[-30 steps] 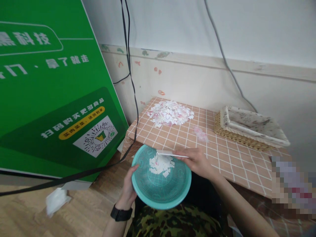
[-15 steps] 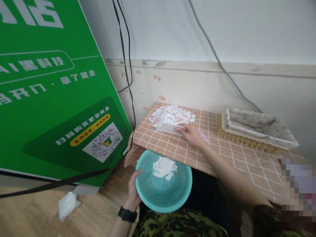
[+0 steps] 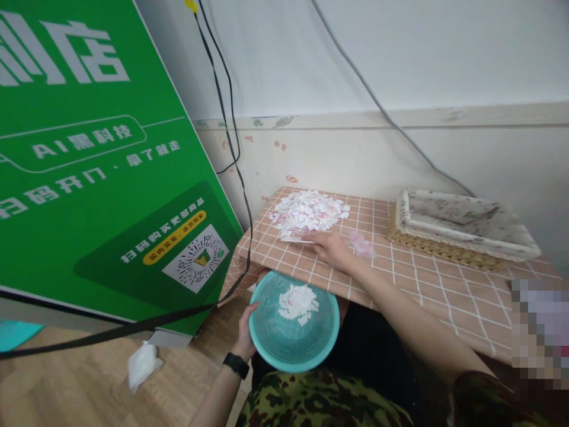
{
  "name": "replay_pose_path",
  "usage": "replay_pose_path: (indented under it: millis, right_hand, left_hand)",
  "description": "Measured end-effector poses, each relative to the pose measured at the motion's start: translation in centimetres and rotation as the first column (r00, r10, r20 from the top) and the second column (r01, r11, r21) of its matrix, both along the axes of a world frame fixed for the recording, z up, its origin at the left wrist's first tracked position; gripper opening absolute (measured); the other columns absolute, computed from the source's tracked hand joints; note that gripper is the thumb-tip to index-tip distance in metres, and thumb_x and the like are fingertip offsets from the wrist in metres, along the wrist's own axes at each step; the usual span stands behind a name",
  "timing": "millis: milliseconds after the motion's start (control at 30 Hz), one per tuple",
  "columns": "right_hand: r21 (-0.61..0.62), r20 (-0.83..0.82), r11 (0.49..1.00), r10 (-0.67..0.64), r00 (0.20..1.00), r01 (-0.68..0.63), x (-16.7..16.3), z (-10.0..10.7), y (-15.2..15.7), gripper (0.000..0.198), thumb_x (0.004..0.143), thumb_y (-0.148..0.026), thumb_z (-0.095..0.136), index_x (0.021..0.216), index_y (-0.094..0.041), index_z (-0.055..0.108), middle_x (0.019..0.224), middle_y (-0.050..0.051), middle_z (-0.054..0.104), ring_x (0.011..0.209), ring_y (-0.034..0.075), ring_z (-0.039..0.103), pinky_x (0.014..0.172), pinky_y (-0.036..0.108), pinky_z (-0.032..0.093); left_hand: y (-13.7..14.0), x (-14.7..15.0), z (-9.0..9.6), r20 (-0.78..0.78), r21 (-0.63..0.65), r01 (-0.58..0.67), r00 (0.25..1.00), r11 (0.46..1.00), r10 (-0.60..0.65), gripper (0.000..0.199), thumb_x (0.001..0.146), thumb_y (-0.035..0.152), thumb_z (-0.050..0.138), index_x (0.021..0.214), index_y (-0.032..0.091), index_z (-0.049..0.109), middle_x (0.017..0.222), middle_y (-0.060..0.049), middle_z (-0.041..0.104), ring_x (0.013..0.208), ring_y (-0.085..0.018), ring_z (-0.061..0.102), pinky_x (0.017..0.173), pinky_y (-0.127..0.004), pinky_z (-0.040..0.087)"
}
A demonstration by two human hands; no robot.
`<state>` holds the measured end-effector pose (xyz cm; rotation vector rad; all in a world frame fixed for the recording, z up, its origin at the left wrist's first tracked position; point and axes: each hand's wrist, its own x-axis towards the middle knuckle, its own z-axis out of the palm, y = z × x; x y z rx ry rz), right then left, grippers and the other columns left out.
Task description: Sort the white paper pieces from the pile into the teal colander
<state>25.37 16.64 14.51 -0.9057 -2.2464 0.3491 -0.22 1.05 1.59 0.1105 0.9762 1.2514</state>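
My left hand [image 3: 247,330] grips the left rim of a teal plastic colander [image 3: 329,341], held below the table's front edge. A small heap of white paper scraps [image 3: 299,303] lies inside the colander. Over the table, my right hand [image 3: 331,248] is closed on a thin white card [image 3: 294,239], seen nearly edge-on. The card sits at the near side of a larger pile of white and pinkish paper scraps [image 3: 309,210]. Beside my right wrist lies a pale pink, crumpled translucent piece [image 3: 362,244].
A wicker basket [image 3: 448,252] with a floral cloth lining stands at the right on the checked tablecloth [image 3: 418,284]. To the left rises a green printed panel [image 3: 111,196]. Dark straps [image 3: 249,237] hang before the wall. A white bag [image 3: 143,365] lies on the floor.
The white card has tilted from showing its broad face to nearly edge-on, and my right hand has shifted slightly left. The view has turned a little; the colander stays in my left hand.
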Motion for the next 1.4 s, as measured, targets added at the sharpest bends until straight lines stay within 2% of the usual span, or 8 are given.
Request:
replay_pose_path:
  millis: [167, 433, 633, 867, 1100, 1200, 1333, 1400]
  right_hand:
    - [-0.050, -0.035, 0.998, -0.047, 0.998, 0.045, 0.3, -0.1, 0.6, 0.026, 0.085, -0.022, 0.051, 0.106, -0.026, 0.066, 0.100, 0.003, 0.070, 0.091, 0.019, 0.064, 0.081, 0.034, 0.048]
    - [-0.244, -0.171, 0.969, -0.021, 0.985, -0.022, 2.1, 1.1, 1.3, 0.021, 0.084, -0.029, 0.052, 0.093, -0.021, 0.070, 0.088, 0.001, 0.072, 0.077, 0.016, 0.065, 0.071, 0.030, 0.050]
    - [-0.241, -0.218, 0.970, -0.036, 0.975, -0.018, 2.0, 0.6, 1.5, 0.021, 0.084, -0.030, 0.053, 0.097, -0.024, 0.069, 0.095, 0.001, 0.071, 0.086, 0.016, 0.064, 0.081, 0.032, 0.049]
    - [-0.298, -0.206, 0.954, -0.040, 0.978, -0.024, 2.5, 0.9, 1.4, 0.022, 0.083, -0.032, 0.055, 0.094, -0.022, 0.070, 0.086, 0.000, 0.072, 0.072, 0.015, 0.064, 0.067, 0.028, 0.051]
    - [-0.290, -0.192, 0.949, 0.070, 0.979, -0.124, 1.1, 1.3, -0.1, 0.023, 0.083, -0.035, 0.054, 0.100, -0.028, 0.069, 0.097, -0.001, 0.070, 0.088, 0.018, 0.064, 0.080, 0.030, 0.049]
    - [-0.256, -0.189, 0.964, 0.020, 0.982, -0.069, 1.0, 1.2, -0.3, 0.025, 0.083, -0.037, 0.054, 0.099, -0.026, 0.070, 0.096, 0.000, 0.071, 0.083, 0.018, 0.065, 0.075, 0.030, 0.049]
    - [-0.214, -0.175, 0.969, -0.165, 0.971, 0.126, 1.3, 0.2, 0.5, 0.030, 0.084, -0.040, 0.051, 0.093, -0.020, 0.072, 0.078, 0.002, 0.071, 0.069, 0.018, 0.063, 0.063, 0.028, 0.047]
    - [-0.200, -0.187, 0.965, -0.207, 0.960, 0.169, 1.4, -0.3, 1.0, 0.031, 0.084, -0.040, 0.051, 0.095, -0.019, 0.071, 0.080, 0.002, 0.072, 0.070, 0.018, 0.063, 0.063, 0.028, 0.047]
  left_hand:
    - [0.1, 0.2, -0.3, -0.025, 0.022, -0.026, 0.999, 0.999, 0.026, 0.026, 0.069, 0.032, 0.062, 0.084, 0.011, 0.068, 0.077, -0.010, 0.072, 0.072, -0.026, 0.067, 0.076, -0.040, 0.050]
    - [0.0, 0.4, -0.5, -0.017, 0.033, -0.008, 1.000, 0.999, 0.009, 0.034, 0.068, 0.036, 0.064, 0.089, 0.010, 0.068, 0.083, -0.013, 0.072, 0.082, -0.031, 0.066, 0.077, -0.043, 0.049]
    - [0.0, 0.3, -0.9, -0.007, 0.050, -0.015, 1.000, 0.999, 0.015, 0.031, 0.069, 0.034, 0.064, 0.088, 0.009, 0.068, 0.081, -0.013, 0.072, 0.077, -0.029, 0.067, 0.077, -0.042, 0.050]
    - [0.1, 0.3, -1.1, -0.022, 0.035, -0.028, 0.999, 0.999, 0.028, 0.030, 0.068, 0.034, 0.065, 0.086, 0.010, 0.069, 0.080, -0.013, 0.073, 0.078, -0.029, 0.067, 0.076, -0.040, 0.050]
    - [0.2, 0.2, -1.6, -0.002, 0.065, -0.052, 0.999, 0.997, 0.052, 0.026, 0.068, 0.031, 0.064, 0.082, 0.011, 0.070, 0.077, -0.010, 0.073, 0.072, -0.026, 0.067, 0.075, -0.039, 0.050]
    - [0.2, 0.2, -1.6, -0.006, 0.090, -0.054, 0.998, 0.994, 0.055, 0.025, 0.070, 0.031, 0.063, 0.081, 0.011, 0.070, 0.077, -0.010, 0.073, 0.069, -0.024, 0.067, 0.073, -0.038, 0.050]
    - [0.1, 0.2, -1.6, -0.011, 0.086, -0.074, 0.997, 0.994, 0.075, 0.023, 0.070, 0.030, 0.064, 0.080, 0.011, 0.070, 0.073, -0.008, 0.072, 0.066, -0.022, 0.066, 0.072, -0.036, 0.050]
    - [0.1, 0.1, -1.7, -0.016, 0.078, -0.086, 0.996, 0.993, 0.087, 0.022, 0.069, 0.030, 0.065, 0.079, 0.011, 0.070, 0.071, -0.008, 0.072, 0.064, -0.022, 0.066, 0.071, -0.035, 0.051]
